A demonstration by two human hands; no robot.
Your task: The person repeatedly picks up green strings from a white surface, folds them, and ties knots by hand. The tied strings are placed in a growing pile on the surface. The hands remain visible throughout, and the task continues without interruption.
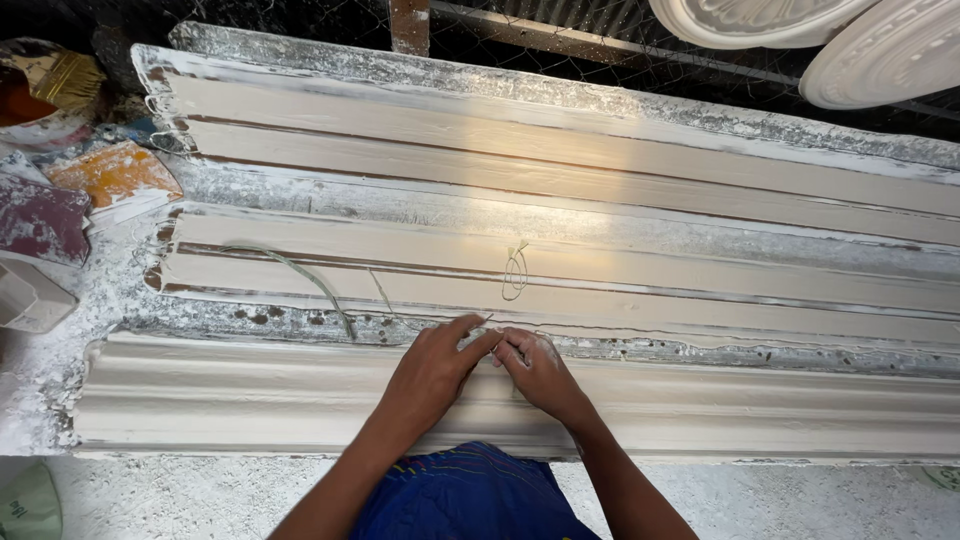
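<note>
My left hand (pixel 432 368) and my right hand (pixel 537 368) meet over the near plaster cornice moulding (pixel 230 395), fingertips pinched together on a thin pale fibre strand (pixel 300 272). That strand trails left across the long cream mould (pixel 640 290) behind the moulding. A small loop of the same fibre (pixel 515 272) lies on the mould just beyond my hands. Both hands are dusted with plaster.
A second long mould channel (pixel 560 150) runs behind. Round white plaster medallions (pixel 880 50) sit at the top right. At the left are a brush (pixel 70 75) in a bowl, an orange sponge (pixel 112 172) and a dark red pad (pixel 40 220). My blue-clad lap (pixel 470 495) is below.
</note>
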